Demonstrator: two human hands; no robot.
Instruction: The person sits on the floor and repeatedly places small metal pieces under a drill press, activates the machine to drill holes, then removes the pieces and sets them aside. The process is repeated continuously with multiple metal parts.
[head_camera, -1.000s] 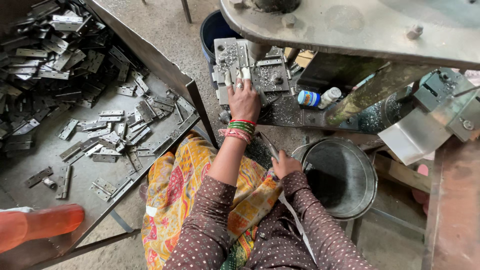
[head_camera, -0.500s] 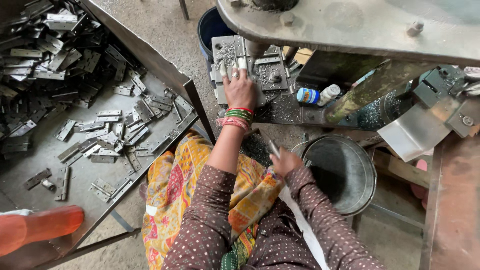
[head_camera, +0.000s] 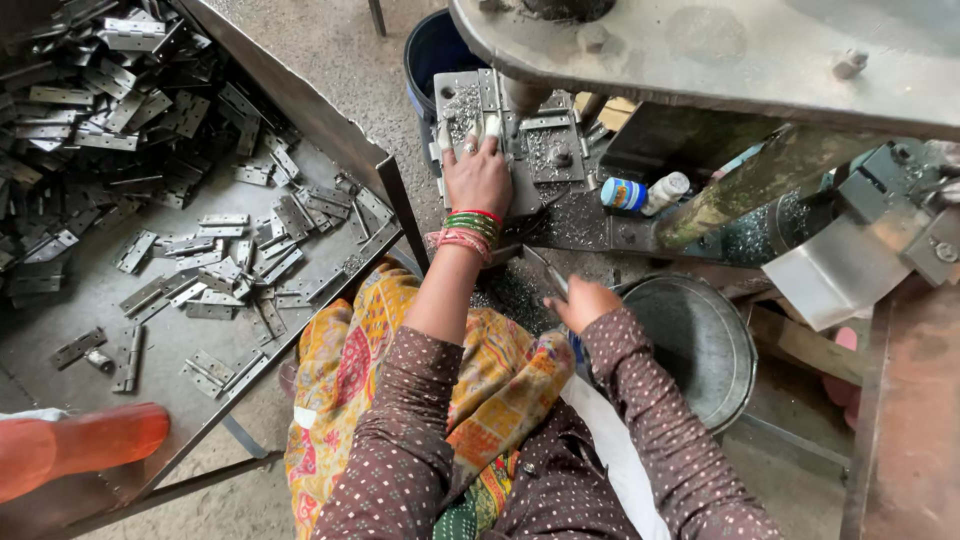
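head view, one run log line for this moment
left hand flat on grey metal die plate | right hand holds thin metal strip | round steel pan beside

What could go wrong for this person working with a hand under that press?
The left hand lies flat on the die plate beneath the press column, so fingers could be crushed. Metal chips scattered around could cut bare skin. The right hand holds a thin metal strip with possibly sharp edges.

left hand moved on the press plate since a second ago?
Yes. The left hand slid forward, away from the body, up the grey metal plate; its fingertips now reach near the plate's far end, beside the press column.
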